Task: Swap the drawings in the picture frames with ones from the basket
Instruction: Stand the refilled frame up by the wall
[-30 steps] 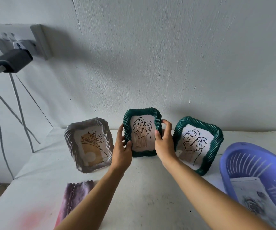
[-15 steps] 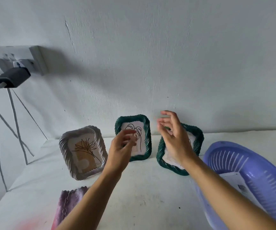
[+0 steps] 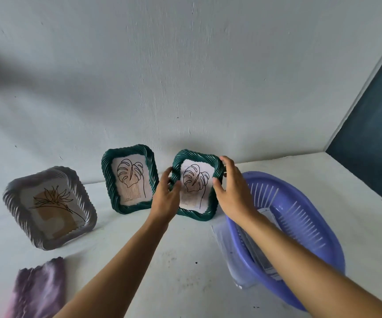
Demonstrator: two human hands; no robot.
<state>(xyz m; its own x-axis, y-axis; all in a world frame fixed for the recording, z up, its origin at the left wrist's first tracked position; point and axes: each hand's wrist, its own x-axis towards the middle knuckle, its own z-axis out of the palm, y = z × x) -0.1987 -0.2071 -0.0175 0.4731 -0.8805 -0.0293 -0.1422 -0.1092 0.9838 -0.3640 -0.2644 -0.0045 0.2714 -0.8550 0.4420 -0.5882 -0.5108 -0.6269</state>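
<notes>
Three frames stand by the wall on a white table. A white frame with a flower drawing leans at the left. A green frame with a leaf drawing stands in the middle. A second green frame with a leaf drawing is to its right. My left hand grips that right frame's left edge, and my right hand grips its right edge. The purple basket sits at the right with paper drawings inside, partly hidden by my right forearm.
A purple cloth lies at the front left of the table. A clear sheet pokes out from under the basket. The white wall rises right behind the frames. A dark panel stands at the far right.
Both hands let go of the middle green frame, lifted off, and moved right to take hold of the right green frame. My view swung right, so the wall socket left the picture.
</notes>
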